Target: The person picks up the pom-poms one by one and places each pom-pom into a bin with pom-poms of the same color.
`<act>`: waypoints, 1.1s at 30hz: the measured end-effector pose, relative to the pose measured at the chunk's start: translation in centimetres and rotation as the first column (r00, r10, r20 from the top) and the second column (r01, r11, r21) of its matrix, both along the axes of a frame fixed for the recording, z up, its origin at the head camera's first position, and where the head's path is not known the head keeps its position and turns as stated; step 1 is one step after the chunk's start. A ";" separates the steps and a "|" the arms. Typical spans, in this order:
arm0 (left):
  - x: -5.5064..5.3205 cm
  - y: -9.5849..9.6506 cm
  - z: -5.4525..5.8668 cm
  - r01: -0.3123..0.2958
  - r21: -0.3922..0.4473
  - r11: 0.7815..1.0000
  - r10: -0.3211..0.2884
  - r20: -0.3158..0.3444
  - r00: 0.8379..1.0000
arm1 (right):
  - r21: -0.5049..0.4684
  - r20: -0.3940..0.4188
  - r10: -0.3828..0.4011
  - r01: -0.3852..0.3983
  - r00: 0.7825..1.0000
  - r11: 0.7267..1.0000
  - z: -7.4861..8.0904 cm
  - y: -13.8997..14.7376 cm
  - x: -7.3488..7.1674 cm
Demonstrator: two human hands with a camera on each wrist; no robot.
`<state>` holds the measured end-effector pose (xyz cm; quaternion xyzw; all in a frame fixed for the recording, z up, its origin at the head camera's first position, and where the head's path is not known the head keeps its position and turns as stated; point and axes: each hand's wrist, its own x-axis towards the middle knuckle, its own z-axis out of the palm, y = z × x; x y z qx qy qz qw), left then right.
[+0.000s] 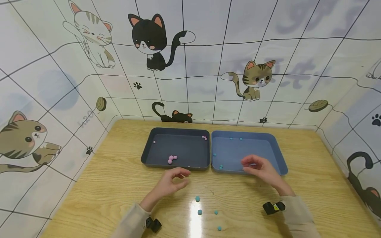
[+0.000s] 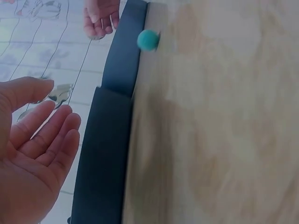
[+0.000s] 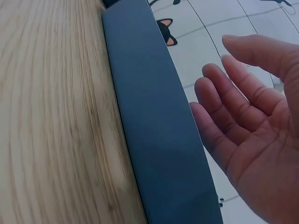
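Note:
My left hand point(image 1: 172, 182) hovers at the front edge of a black tray point(image 1: 190, 150), thumb apart from loosely bent fingers and nothing between them. Over the front side of a blue tray point(image 1: 235, 150) is my right hand point(image 1: 263, 170), also holding nothing; its bare palm shows in the right wrist view. Small pink balls point(image 1: 170, 161) of differing sizes lie in the black tray. Several small teal balls point(image 1: 214, 154) are spread inside the blue one. On the wooden table in front of the trays lie more teal balls point(image 1: 199, 212). One teal ball point(image 2: 148, 40) shows in the left wrist view.
The two trays stand side by side near the back of the wooden table point(image 1: 98, 191). A cat-patterned wall covering point(image 1: 202, 66) rises behind and on both sides. Each wrist wears a small black device point(image 1: 153, 224). Light glares off the table's front middle.

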<state>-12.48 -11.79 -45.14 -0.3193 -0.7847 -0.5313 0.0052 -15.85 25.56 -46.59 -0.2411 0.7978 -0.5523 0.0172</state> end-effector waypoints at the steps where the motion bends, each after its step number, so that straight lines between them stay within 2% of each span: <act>1: -0.1 0.1 -0.5 0.004 -0.001 1.000 -0.004 0.000 1.000 | 0.002 -0.001 -0.005 0.005 1.000 1.000 0.0 0.2 0.1; 5: -0.5 0.5 -2.6 0.019 0.007 1.000 -0.019 0.013 1.000 | 0.028 -0.002 -0.023 0.023 1.000 0.999 0.3 1.2 0.4; 8: -0.5 0.8 -3.2 0.053 0.013 0.999 -0.053 0.038 0.998 | 0.036 -0.006 -0.037 0.037 0.999 0.999 0.4 1.9 0.6; 13: -0.1 1.5 -3.1 0.125 0.012 0.992 -0.126 0.086 0.988 | 0.028 -0.032 -0.039 0.040 0.999 0.999 0.3 2.9 0.8; 14: 0.2 1.7 -2.6 0.134 0.009 0.991 -0.134 0.102 0.986 | 0.027 -0.037 -0.036 0.037 0.999 0.999 0.3 3.1 0.9; 17: 0.5 2.0 -2.6 0.153 0.001 0.988 -0.151 0.145 0.978 | 0.036 -0.056 -0.027 0.029 0.998 0.999 0.4 3.5 1.0; 20: 0.7 2.3 -2.5 0.163 -0.015 0.986 -0.157 0.198 0.968 | 0.062 -0.068 -0.030 0.035 0.997 0.997 0.4 3.9 1.1; 21: 0.6 2.3 -3.0 0.169 -0.016 0.985 -0.163 0.207 0.965 | 0.073 -0.074 -0.032 0.038 0.997 0.997 0.3 4.0 1.1; 22: 0.7 2.4 -3.0 0.177 -0.016 0.984 -0.169 0.211 0.963 | 0.084 -0.077 -0.036 0.042 0.996 0.996 0.2 4.2 1.1; 29: 1.1 3.0 -3.3 0.200 0.023 0.980 -0.198 0.282 0.939 | 0.129 -0.084 -0.047 0.058 0.995 0.990 -0.4 4.6 1.2; 31: 1.2 3.1 -3.5 0.201 0.012 0.980 -0.195 0.306 0.932 | 0.151 -0.091 -0.051 0.064 0.995 0.987 -0.5 4.6 1.2; 33: 1.3 3.3 -3.7 0.203 -0.016 0.979 -0.188 0.310 0.932 | 0.168 -0.093 -0.057 0.072 0.994 0.983 -0.6 4.6 1.3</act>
